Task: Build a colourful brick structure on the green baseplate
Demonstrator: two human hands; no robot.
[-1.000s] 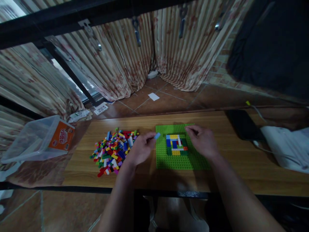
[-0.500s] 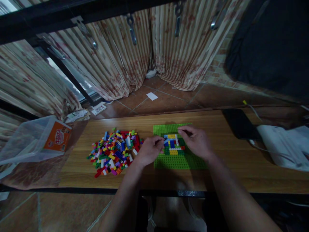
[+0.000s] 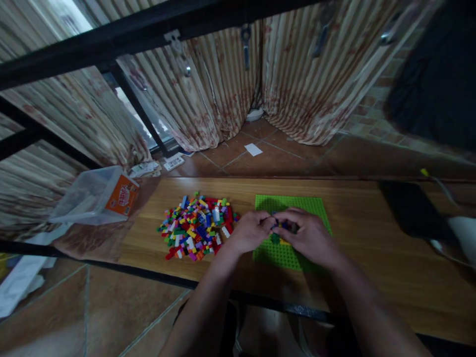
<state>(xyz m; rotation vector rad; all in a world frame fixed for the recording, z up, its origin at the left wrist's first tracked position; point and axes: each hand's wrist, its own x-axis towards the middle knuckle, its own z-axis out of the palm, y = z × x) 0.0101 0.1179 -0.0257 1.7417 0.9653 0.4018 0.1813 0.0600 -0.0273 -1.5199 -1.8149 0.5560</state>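
My left hand (image 3: 254,231) is closed, its fingertips pinched together over the left side of a small build of toy bricks (image 3: 275,238). From the right, my right hand (image 3: 308,235) curls over the same build, thumb and fingers drawn in. The two hands' fingertips meet or nearly meet there. What lies between the fingers is too small and too covered to make out. Beneath is a green studded baseplate (image 3: 273,258). Most of the build is hidden by my hands; bits of blue, green and yellow show.
A heap of loose coloured bricks (image 3: 197,228) lies left of the baseplate on the wooden table (image 3: 230,275). A clear plastic box (image 3: 91,193) with an orange label stands beyond the table's left end. On the right lie a dark flat device (image 3: 412,208) and a cable (image 3: 446,193).
My right hand has moved in toward my left, from above the build's right side to over it, covering most of it. The head view has turned left and tilted.
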